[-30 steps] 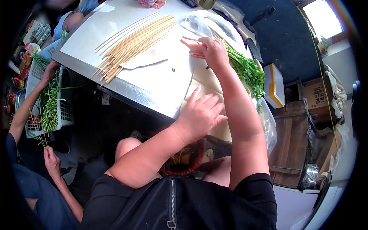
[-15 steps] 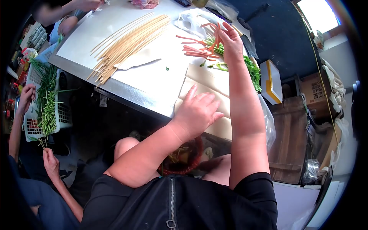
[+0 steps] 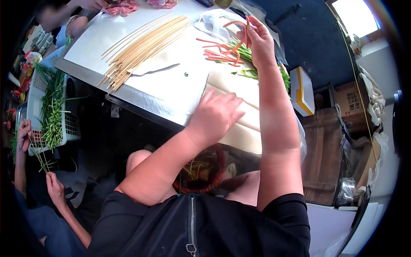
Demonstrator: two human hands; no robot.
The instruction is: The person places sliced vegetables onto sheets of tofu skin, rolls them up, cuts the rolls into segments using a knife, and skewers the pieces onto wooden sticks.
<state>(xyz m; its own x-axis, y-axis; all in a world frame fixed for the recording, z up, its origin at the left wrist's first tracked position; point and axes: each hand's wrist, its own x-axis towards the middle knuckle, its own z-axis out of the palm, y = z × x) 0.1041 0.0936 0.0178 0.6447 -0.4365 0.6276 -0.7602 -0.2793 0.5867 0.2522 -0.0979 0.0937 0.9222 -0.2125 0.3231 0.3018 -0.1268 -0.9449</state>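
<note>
My left hand (image 3: pixel 216 112) rests over a stack of pale, flat sheets (image 3: pixel 246 128) at the table's near edge, fingers stretched out and slightly blurred. Up near the far right part of the table, my right hand (image 3: pixel 260 40) pinches a few thin orange-pink strips (image 3: pixel 248 32) between thumb and fingers. One of them curves out to the left. Below the right hand lies a loose pile of similar strips (image 3: pixel 220 55), beside green stalks (image 3: pixel 244 52) that run partly behind my right forearm.
Wooden skewers (image 3: pixel 145 47) lie fanned across the white table (image 3: pixel 90 51), with a pale sheet piece (image 3: pixel 154 66) beside them. Raw meat (image 3: pixel 122 7) sits at the far edge. A person's hands (image 3: pixel 53 188) hold thin stalks near a basket (image 3: pixel 70 126) of greens. Below is a red tub (image 3: pixel 220 167).
My right hand has lifted slightly, drawing its strips away from the pile. My left hand has slid a little left over the sheets. The person's hands at left have moved lower.
</note>
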